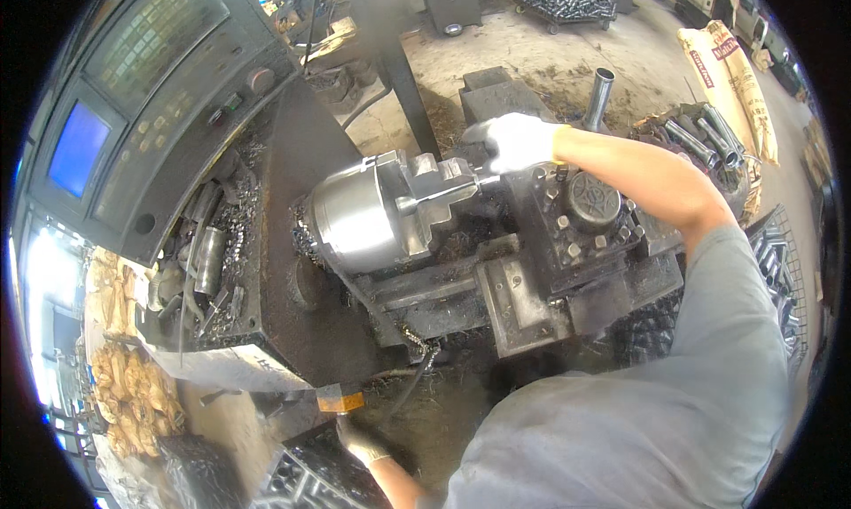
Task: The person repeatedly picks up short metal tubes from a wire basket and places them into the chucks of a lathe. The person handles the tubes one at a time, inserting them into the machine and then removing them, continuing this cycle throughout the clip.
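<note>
My right hand (522, 142), in a white glove, reaches over the far side of a lathe's square tool post (585, 206). Its fingers point towards the steel three-jaw chuck (356, 213) and are blurred by glare; whether they hold anything is unclear. Just below this hand, a bright metal rod or tool (489, 182) shows between the chuck jaws (442, 183) and the tool post. Low in the view, my gloved left hand (358, 437) is at the underside of a small orange-and-grey box (340, 400). Its fingers are mostly hidden, so its grip cannot be made out.
A steel tube (600, 99) stands upright beyond the tool post. More tubes (715, 137) lie at the right, near paper sacks (728, 84). Metal chips and parts (213, 263) cover the headstock top below the control panel (153, 110). Crates of tubes (299, 479) flank me.
</note>
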`<state>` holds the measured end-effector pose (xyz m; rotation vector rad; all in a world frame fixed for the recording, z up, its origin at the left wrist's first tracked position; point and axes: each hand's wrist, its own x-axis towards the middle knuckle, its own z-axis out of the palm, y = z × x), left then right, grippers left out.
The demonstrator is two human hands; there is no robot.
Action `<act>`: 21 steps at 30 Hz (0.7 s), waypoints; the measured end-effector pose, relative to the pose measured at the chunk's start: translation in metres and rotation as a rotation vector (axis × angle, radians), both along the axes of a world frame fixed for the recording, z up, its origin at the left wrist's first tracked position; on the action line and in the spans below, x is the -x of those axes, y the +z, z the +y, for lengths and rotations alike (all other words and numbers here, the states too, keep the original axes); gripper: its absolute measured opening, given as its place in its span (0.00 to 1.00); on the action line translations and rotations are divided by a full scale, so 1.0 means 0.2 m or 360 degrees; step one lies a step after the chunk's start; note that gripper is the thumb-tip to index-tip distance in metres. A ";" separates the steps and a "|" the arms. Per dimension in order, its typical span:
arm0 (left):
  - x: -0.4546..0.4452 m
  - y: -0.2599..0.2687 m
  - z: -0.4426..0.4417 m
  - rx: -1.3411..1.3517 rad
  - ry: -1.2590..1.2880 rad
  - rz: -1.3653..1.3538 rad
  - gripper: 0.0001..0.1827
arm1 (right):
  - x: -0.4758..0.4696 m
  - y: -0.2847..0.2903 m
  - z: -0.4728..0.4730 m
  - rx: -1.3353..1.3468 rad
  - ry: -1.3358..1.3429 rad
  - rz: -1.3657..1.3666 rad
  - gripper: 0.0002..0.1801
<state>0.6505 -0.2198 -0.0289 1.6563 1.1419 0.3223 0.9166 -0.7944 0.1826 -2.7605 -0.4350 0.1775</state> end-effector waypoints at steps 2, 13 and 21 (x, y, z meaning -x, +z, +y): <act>-0.01 0.13 -0.07 -0.0497 0.0016 -0.0073 0.20 | 0.28 0.15 -0.03 -0.0426 -0.0100 -0.0312 0.39; -1.36 1.46 -0.84 -0.1958 -0.1223 -0.1029 0.42 | 1.36 -0.01 0.28 -0.1233 0.0112 -0.0263 0.19; -1.71 1.60 -1.03 -0.2081 -0.1030 -0.0352 0.47 | 1.51 -0.31 0.20 -0.1339 -0.0103 0.0105 0.21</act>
